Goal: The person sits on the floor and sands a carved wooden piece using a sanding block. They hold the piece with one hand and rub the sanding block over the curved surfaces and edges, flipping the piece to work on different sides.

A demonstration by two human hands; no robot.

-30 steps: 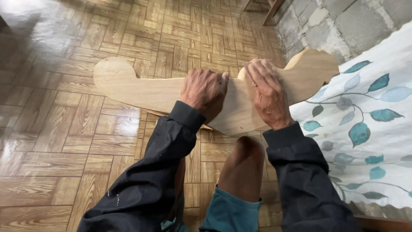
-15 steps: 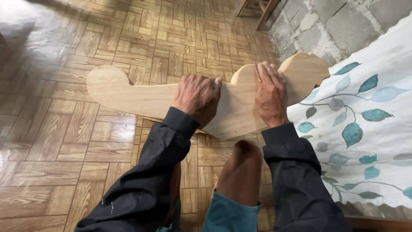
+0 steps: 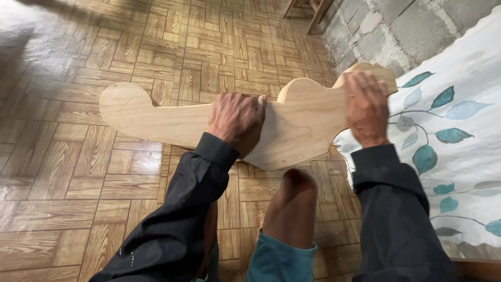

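Head view: parquet floor (image 3: 78, 172), w/ a curved wooden cutout (image 3: 172, 117) propped above my knee (image 3: 295, 201). My left hand (image 3: 236, 121) presses its middle, fingers curled; right hand (image 3: 367, 107) lies flat, fingers spread, near the end. Best to keep steady pressure so the board doesn't tip.
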